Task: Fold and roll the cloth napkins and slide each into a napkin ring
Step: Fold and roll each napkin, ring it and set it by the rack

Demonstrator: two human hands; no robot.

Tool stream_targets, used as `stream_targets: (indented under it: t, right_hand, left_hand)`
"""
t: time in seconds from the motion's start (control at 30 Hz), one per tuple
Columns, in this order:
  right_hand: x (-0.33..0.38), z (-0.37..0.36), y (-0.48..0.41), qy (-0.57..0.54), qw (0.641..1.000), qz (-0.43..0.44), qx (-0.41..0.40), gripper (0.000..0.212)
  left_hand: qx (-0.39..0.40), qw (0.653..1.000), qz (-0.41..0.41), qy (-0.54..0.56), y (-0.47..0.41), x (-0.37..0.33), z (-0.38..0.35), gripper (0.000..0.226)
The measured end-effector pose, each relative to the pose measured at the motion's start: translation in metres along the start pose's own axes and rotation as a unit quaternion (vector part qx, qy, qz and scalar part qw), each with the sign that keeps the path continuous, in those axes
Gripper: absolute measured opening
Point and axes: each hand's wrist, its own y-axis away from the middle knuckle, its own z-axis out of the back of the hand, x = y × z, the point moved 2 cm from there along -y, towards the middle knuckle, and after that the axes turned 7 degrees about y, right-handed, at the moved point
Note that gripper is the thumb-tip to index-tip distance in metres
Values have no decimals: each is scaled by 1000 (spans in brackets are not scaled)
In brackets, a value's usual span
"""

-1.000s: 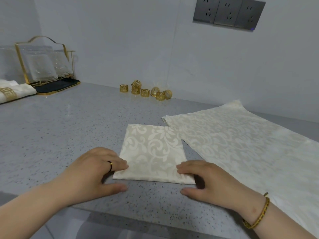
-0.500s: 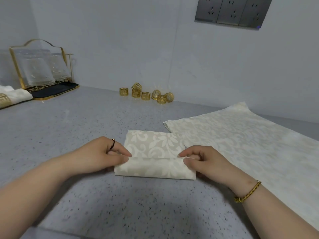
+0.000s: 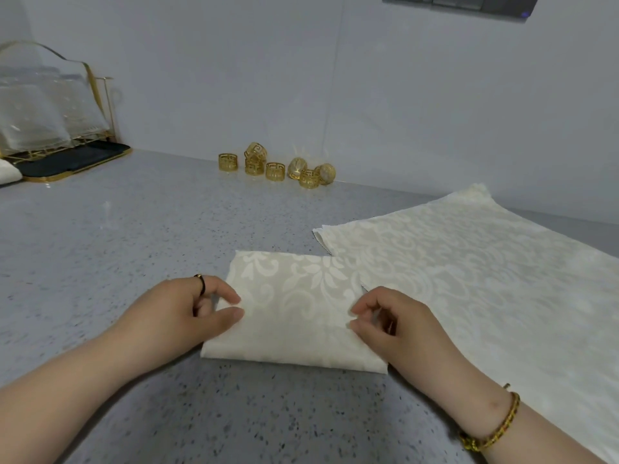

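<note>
1. A folded napkin, cream with a leaf pattern, lies on the grey speckled counter near the person, between the two hands. Its near part is turned up into a thick fold.
2. The left hand pinches the left end of that fold between thumb and curled forefinger. It wears a dark finger ring.
3. The right hand pinches the right end of the fold the same way, fingers curled. A gold bracelet sits on its wrist.
4. A larger flat napkin of the same cloth lies spread on the right, its near-left corner just beside the folded napkin.
5. The gold napkin rings stand in a loose cluster far back against the wall, well apart from the hands.
6. At the far left a gold rack of clear plates stands on a black tray.
</note>
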Motion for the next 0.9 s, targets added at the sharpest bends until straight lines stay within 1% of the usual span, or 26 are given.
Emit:
stream_targets:
  t: [0.07, 0.1, 0.17, 0.23, 0.27, 0.33, 0.4, 0.43, 0.47, 0.53, 0.57, 0.6, 0.67, 0.7, 0.77, 0.8, 0.83, 0.9]
  right_hand:
    - [1, 2, -1, 14, 999, 19, -21, 29]
    - [0, 4, -1, 8, 999, 22, -31, 28]
    - [0, 9, -2, -17, 999, 24, -44, 24]
    - [1, 13, -1, -45, 997, 36, -47, 18]
    - [1, 15, 0, -49, 997, 47, -39, 14]
    - [0, 19, 4, -15, 996, 83, 8, 24]
    - [-2, 18, 8, 37, 990, 110, 80, 33]
    - [-3, 16, 10, 63, 985, 120, 107, 35]
    - [-3, 15, 10, 87, 980, 132, 119, 35]
    - [-2, 11, 10, 122, 974, 152, 111, 32]
    - [-2, 9, 9, 131, 974, 157, 100, 32]
    - [-2, 7, 8, 134, 974, 161, 90, 32]
    - [-2, 5, 6, 128, 975, 169, 72, 29]
    - [-2, 4, 6, 121, 976, 172, 62, 26]
    - [-1, 3, 6, 108, 977, 175, 46, 23]
    - [0, 2, 6, 109, 978, 176, 40, 25]
    - [2, 2, 6, 114, 977, 180, 33, 26]
    - [4, 1, 6, 122, 974, 189, 26, 23]
  left_hand:
    - [-13, 1000, -5, -21, 0, 3, 1, 10]
    - [-22, 999, -8, -25, 1, 1, 1, 13]
    - [-27, 999, -22, -26, 1, 2, 2, 9]
    - [-14, 999, -32, -24, 2, 2, 1, 31]
    - [-13, 999, -37, -27, 2, 2, 1, 34]
    - [-24, 998, -46, -47, 2, 3, 2, 31]
    - [-38, 996, -53, -56, 3, 3, 3, 15]
    - [-43, 996, -53, -61, 3, 2, 3, 9]
    - [-46, 996, -57, -60, 4, 1, 3, 9]
    - [-48, 991, -105, -74, 5, -1, 5, 31]
    - [-50, 988, -128, -72, 5, -2, 7, 34]
    - [-44, 986, -146, -66, 5, -2, 10, 32]
    - [-6, 982, -178, -67, 8, -3, 11, 29]
    - [24, 979, -187, -74, 10, -4, 11, 36]
    - [62, 978, -177, -96, 12, -1, 8, 49]
    - [66, 977, -170, -112, 13, -1, 8, 50]
    - [61, 975, -167, -134, 14, -2, 7, 47]
    - [53, 966, -180, -175, 15, -7, 5, 43]
